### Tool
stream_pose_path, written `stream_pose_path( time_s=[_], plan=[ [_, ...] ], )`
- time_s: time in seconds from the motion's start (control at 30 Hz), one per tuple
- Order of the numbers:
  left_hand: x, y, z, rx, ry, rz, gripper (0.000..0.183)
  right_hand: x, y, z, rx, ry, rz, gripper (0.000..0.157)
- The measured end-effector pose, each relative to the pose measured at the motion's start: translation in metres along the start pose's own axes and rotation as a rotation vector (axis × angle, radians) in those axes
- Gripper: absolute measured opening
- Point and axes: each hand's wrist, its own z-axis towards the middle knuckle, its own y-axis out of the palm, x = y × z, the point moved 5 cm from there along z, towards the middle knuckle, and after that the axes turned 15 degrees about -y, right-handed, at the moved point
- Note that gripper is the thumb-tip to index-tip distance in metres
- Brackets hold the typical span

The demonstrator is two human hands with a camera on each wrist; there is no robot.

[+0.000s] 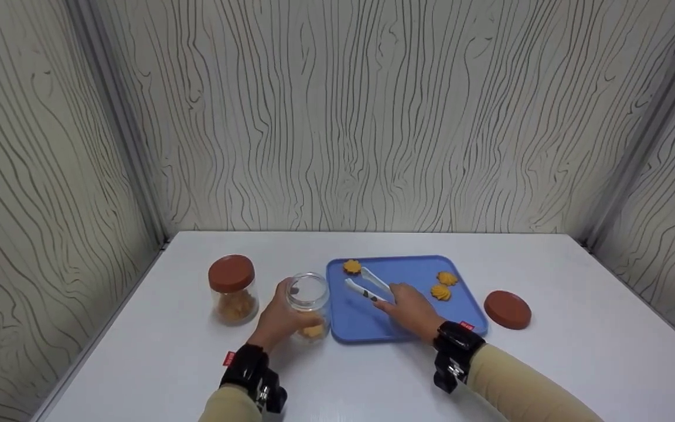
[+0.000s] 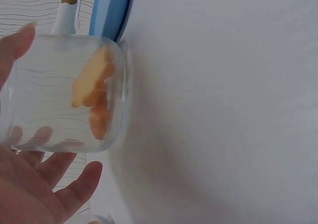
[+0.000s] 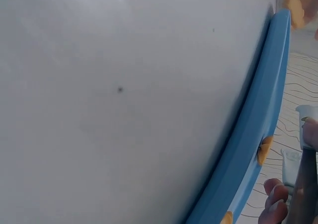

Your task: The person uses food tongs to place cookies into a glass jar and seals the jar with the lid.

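My left hand (image 1: 282, 319) grips a clear open jar (image 1: 308, 302), thumb on one side and fingers round the other. A few pale orange cookies (image 2: 93, 82) lie at the bottom of that jar, seen through its wall in the left wrist view. In my right hand (image 1: 411, 310) is a pair of white tongs (image 1: 367, 292) with brown spots, their arms spread above the blue tray (image 1: 396, 328). Nothing shows between the tong tips. One flower-shaped cookie (image 1: 352, 267) lies at the tray's far left corner, close to the tips; two swirled cookies (image 1: 441, 292) lie toward its right side.
Left of the open jar stands a second jar (image 1: 235, 302) with cookies inside and a red-brown lid (image 1: 231, 273) on. A loose lid (image 1: 508, 309) rests on the white table (image 1: 150, 363) right of the tray. Wood-grain panels (image 1: 337, 117) rise behind and at both sides.
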Motion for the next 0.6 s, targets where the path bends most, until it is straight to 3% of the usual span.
stream_pose_path(
  time_s=[0.33, 0.6],
  plan=[
    [-0.0008, 0.0, -0.0014, 0.011, 0.039, 0.034, 0.104, 0.005, 0.0026, 0.0031, 0.047, -0.044, 0.029, 0.013],
    [-0.0005, -0.0005, -0.0005, 0.009, 0.02, 0.021, 0.102, 0.007, 0.0031, 0.0081, 0.055, -0.018, 0.005, 0.014]
  ],
)
